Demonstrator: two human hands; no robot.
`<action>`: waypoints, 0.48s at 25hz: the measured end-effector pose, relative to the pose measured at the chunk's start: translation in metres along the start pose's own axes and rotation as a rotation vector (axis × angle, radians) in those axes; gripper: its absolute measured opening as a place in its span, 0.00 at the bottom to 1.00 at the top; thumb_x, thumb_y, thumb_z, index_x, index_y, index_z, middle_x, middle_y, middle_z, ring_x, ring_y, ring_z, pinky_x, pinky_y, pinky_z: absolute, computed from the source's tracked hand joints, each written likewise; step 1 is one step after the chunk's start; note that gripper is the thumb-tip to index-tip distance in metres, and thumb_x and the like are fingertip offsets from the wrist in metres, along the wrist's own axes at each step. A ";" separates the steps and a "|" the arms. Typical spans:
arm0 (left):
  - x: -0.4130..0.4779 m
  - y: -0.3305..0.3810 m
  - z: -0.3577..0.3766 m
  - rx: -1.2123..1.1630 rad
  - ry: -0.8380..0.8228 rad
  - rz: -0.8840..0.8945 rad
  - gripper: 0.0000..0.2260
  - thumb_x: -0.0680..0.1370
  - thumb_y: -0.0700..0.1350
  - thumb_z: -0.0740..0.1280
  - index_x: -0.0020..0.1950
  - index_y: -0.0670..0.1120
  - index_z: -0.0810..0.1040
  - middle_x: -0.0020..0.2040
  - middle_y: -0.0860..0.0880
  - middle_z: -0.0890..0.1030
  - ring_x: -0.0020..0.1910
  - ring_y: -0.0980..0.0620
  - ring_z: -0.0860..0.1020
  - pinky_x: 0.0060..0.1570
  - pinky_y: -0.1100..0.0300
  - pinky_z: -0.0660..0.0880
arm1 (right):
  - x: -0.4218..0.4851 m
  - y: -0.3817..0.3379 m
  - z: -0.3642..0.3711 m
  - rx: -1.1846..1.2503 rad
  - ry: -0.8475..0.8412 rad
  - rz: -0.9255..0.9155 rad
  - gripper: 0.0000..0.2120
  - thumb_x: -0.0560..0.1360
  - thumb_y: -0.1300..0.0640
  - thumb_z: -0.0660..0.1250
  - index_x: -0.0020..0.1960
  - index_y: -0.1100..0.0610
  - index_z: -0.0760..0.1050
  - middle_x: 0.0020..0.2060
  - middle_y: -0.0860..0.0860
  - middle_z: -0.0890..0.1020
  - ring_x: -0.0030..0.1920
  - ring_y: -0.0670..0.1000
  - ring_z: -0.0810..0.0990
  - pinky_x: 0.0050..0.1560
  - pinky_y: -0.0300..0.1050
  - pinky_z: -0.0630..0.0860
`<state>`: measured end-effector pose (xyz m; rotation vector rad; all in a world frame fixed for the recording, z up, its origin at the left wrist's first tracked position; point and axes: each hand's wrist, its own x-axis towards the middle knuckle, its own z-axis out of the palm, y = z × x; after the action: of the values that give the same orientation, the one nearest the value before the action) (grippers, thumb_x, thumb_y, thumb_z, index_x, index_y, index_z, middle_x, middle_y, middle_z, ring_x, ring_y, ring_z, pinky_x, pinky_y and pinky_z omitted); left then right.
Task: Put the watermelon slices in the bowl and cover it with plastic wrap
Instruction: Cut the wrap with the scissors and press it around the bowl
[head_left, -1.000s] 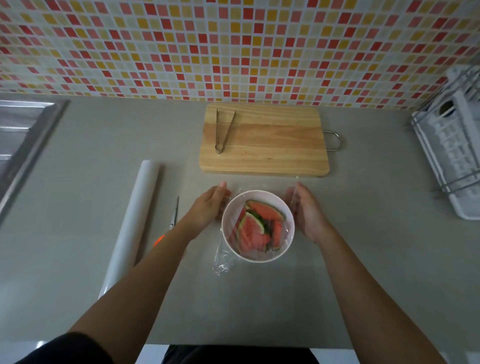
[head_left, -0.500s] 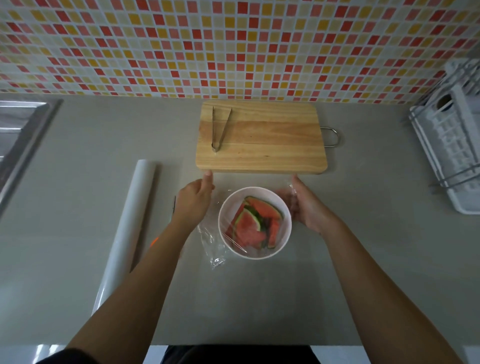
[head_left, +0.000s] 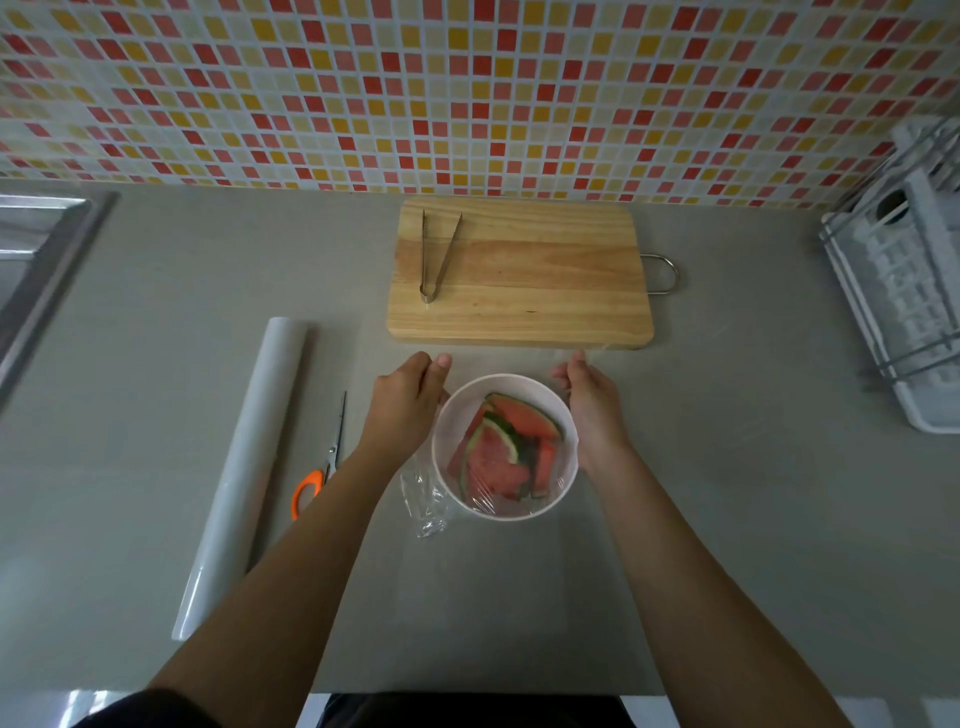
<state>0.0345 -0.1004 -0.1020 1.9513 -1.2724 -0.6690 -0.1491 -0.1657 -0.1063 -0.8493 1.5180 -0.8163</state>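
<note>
White bowl (head_left: 460, 408): stands on the grey counter (head_left: 727, 519), just in front of the near edge of the cutting board (head_left: 519, 280), between the person's two hands.
Watermelon slices (head_left: 506, 454): all inside the bowl, red flesh with green rind, overlapping one another.
Plastic wrap (head_left: 427, 501): a clear sheet lies over the bowl's mouth, glinting along the near rim. A crumpled bunch of it rests on the counter at the bowl's near-left side. Its far edge is hard to trace.
Left hand (head_left: 408, 402): beside the bowl's left rim, thumb and fingertips drawn together at the far end, pinching the film.
Right hand (head_left: 592, 400): beside the right rim, mirrored, fingertips likewise pinched on the film.
Roll (head_left: 249, 467): long and white, flat on the counter well left of the bowl, with the scissors (head_left: 330, 461) between it and the left forearm.
Scissors: orange handles, blades closed.
Cutting board: pale wood with a metal loop on its right end, close to the tiled wall (head_left: 467, 88).
Tongs (head_left: 428, 293): metal, lying on the board's left part, arms spread toward the wall.
Dish rack (head_left: 904, 317): white, at the far right.
Sink (head_left: 36, 244): steel, at the far left.
</note>
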 end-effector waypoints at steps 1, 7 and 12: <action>-0.001 -0.001 0.000 -0.027 0.006 -0.013 0.18 0.81 0.51 0.58 0.32 0.48 0.65 0.29 0.54 0.79 0.29 0.67 0.75 0.31 0.76 0.65 | 0.000 0.001 0.000 -0.014 0.001 0.000 0.19 0.78 0.46 0.57 0.34 0.52 0.75 0.31 0.48 0.75 0.35 0.49 0.74 0.41 0.44 0.71; -0.005 -0.003 0.005 -0.087 0.072 -0.080 0.18 0.81 0.50 0.59 0.31 0.47 0.64 0.28 0.55 0.78 0.29 0.69 0.75 0.30 0.76 0.65 | 0.004 -0.006 -0.007 -0.029 -0.042 0.069 0.16 0.76 0.47 0.62 0.34 0.51 0.80 0.36 0.46 0.79 0.41 0.50 0.78 0.47 0.48 0.75; -0.007 -0.004 0.010 -0.110 0.091 -0.124 0.19 0.81 0.50 0.60 0.31 0.46 0.65 0.28 0.53 0.77 0.28 0.68 0.75 0.29 0.75 0.65 | 0.005 -0.004 0.000 -0.024 0.053 0.064 0.12 0.77 0.51 0.61 0.41 0.51 0.81 0.40 0.42 0.80 0.43 0.42 0.77 0.50 0.42 0.72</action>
<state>0.0269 -0.0960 -0.1104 1.9585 -1.0453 -0.6884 -0.1494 -0.1716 -0.1054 -0.7984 1.5964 -0.7797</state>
